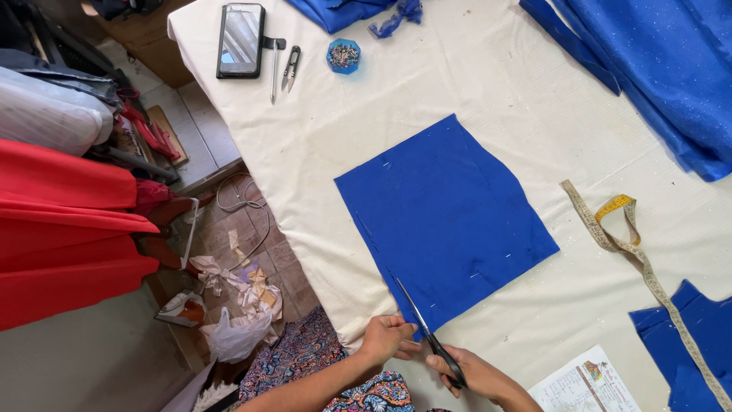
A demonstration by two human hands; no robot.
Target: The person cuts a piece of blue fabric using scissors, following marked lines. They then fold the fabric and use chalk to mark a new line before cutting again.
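Note:
A pinned piece of blue fabric (446, 217) lies flat on the cream-covered table (427, 91). My right hand (476, 374) grips black-handled scissors (427, 328), whose blades reach into the fabric's near left edge. My left hand (387, 338) rests on the table edge just left of the blades, its fingers pinching the blue cloth at the near corner.
A phone (241, 40), thread snips (290, 67) and a blue pin dish (343, 56) lie at the far left. A measuring tape (633, 244) runs down the right. More blue cloth (656, 69) lies far right, a printed sheet (587, 385) near me. Red fabric rolls (69, 229) stand beside the table.

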